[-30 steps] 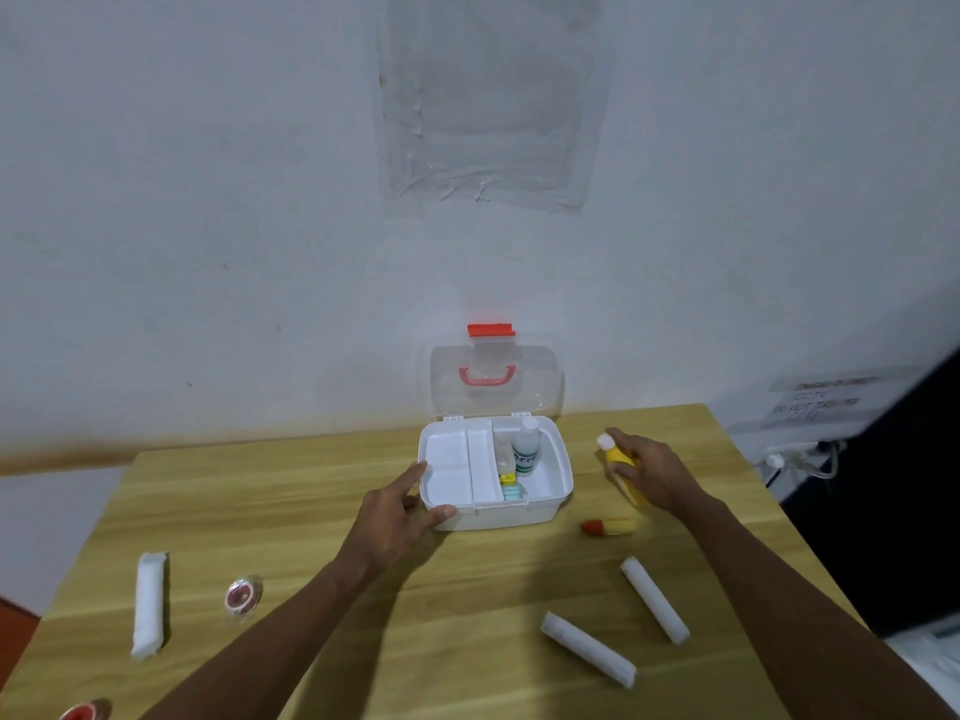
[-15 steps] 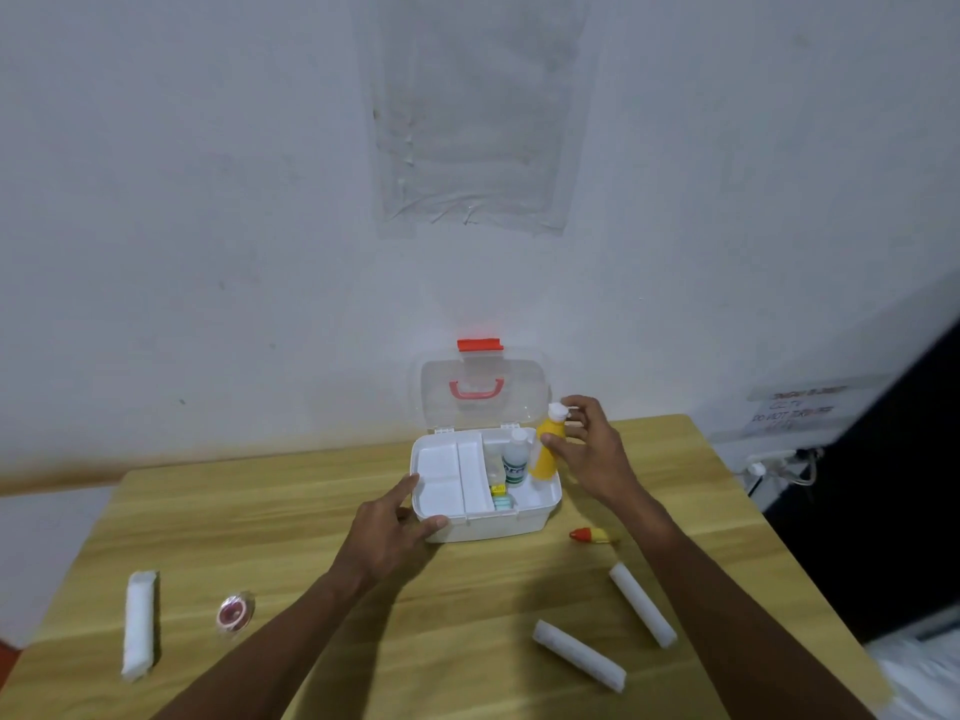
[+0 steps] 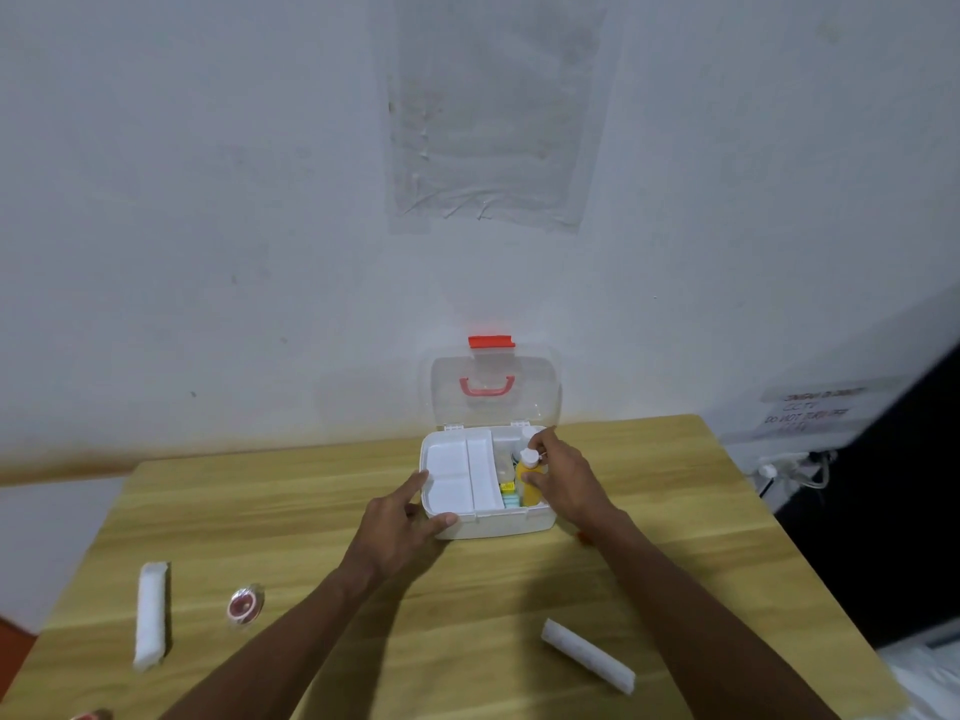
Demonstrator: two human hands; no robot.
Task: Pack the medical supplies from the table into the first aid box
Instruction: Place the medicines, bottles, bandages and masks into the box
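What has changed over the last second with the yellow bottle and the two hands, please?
The right hand carried the yellow bottle from the table right of the first aid box into its right compartment, keeping its grip. The left hand stayed braced on the box's front left corner; the lid remains open.

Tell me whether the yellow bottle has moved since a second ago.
Yes. The right hand has carried the yellow bottle leftward, from beside the first aid box into its right compartment, where it stands upright.
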